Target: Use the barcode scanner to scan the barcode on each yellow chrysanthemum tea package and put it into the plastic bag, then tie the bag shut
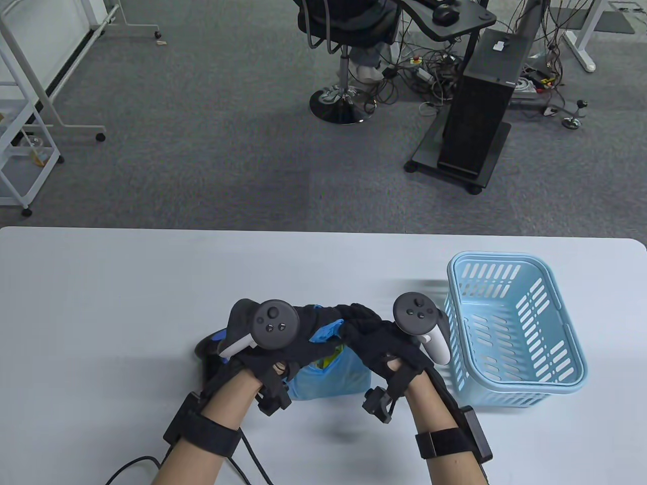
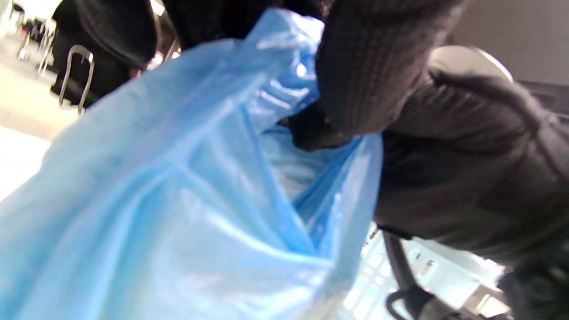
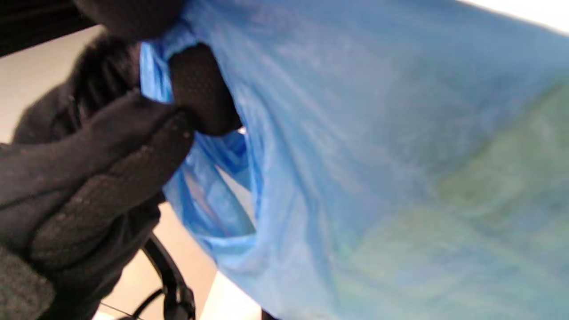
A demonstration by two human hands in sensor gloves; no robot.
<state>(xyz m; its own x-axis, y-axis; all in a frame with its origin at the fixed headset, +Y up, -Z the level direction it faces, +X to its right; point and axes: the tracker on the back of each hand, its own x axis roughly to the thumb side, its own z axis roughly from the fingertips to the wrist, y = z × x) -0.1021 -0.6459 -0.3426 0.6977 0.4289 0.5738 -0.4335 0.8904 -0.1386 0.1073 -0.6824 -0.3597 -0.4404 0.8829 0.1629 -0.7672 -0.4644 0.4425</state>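
The blue plastic bag stands on the table between my wrists. A yellow tea package shows through its top. My left hand and right hand meet above the bag, each gripping twisted blue plastic at the mouth. In the left wrist view, gloved fingers pinch the bag at its gathered top. The right wrist view shows fingers curled round a strip of the bag, and a yellow-green shape shows through the film. The dark barcode scanner lies left of my left hand, mostly hidden.
A light blue slotted basket sits right of my right hand, with nothing visible inside. The white table spreads out to the left and behind. A black cable runs off the front edge.
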